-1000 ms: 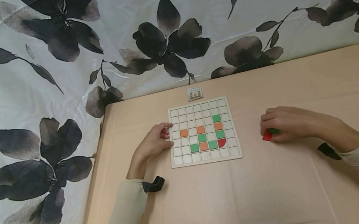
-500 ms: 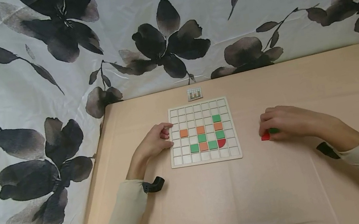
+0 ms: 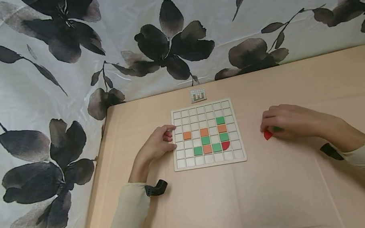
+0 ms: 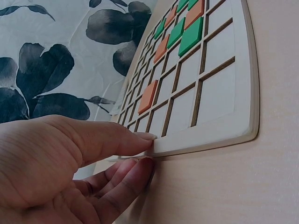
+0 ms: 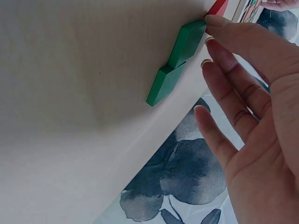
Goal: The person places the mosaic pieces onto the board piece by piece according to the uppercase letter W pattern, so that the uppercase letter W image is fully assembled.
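A white grid board [image 3: 186, 162] lies mid-table with green and orange square tiles and one red quarter-round tile [image 3: 226, 145] in its cells. My left hand [image 3: 153, 147] rests at the board's left edge. In the left wrist view its thumb [image 4: 112, 140] touches the rim, with other fingers bent below. Right of the board, my right hand [image 3: 290, 121] pinches a red tile [image 3: 267, 135] between thumb and finger, tilted. Beneath that hand two green tiles [image 5: 187, 44] lie end to end on the table, mostly hidden in the head view. The red tile's full outline is hidden.
A small card with a printed grid pattern [image 3: 198, 95] lies behind the board. The wooden table [image 3: 256, 198] ends at a floral cloth [image 3: 109, 29] at the back and left. Both wrists wear black bands.
My right hand has shifted slightly left and away from me, and the red tile in it has turned. The left hand and the board have stayed still.
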A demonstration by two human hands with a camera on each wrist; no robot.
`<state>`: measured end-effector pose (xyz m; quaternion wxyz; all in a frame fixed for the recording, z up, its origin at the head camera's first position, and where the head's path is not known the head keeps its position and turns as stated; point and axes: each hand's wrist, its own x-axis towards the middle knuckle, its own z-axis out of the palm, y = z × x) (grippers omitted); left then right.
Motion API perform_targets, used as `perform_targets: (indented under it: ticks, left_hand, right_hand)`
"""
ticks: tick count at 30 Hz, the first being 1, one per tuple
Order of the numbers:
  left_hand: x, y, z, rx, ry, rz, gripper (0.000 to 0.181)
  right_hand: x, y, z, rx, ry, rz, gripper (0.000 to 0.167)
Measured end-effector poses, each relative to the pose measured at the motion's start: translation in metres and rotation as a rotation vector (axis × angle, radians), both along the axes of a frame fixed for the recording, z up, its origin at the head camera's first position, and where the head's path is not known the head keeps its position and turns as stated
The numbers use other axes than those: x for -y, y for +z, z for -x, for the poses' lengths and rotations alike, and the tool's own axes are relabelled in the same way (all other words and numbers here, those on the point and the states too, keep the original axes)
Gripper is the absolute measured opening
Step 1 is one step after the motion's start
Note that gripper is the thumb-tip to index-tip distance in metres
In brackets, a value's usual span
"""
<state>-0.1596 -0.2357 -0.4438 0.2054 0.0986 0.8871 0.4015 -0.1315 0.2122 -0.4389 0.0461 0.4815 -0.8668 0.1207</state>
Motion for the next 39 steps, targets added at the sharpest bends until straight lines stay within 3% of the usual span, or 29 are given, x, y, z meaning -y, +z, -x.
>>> perform_targets:
  ticks: [6, 16, 26, 33, 39]
  left_hand:
    - [0.000, 0.000, 0.000, -0.002, 0.001, -0.003, 0.062]
    - [0.000, -0.001, -0.001, -0.008, 0.002, 0.001, 0.063]
    - [0.000, 0.000, -0.001, -0.005, 0.005, 0.010, 0.062]
    - [0.000, -0.001, 0.000, -0.001, 0.008, 0.001, 0.062]
    - [0.001, -0.002, 0.000, 0.002, 0.009, -0.006, 0.062]
  right_hand:
    - [0.002, 0.000, 0.000, 0.039, -0.024, -0.032, 0.030]
    - [0.009, 0.004, -0.005, 0.125, -0.160, -0.109, 0.027]
    - [0.008, 0.002, 0.001, 0.118, -0.137, -0.114, 0.027]
    - [0.010, 0.004, 0.005, 0.148, -0.118, -0.137, 0.036]
    - [0.010, 0.005, 0.009, 0.179, -0.093, -0.142, 0.030]
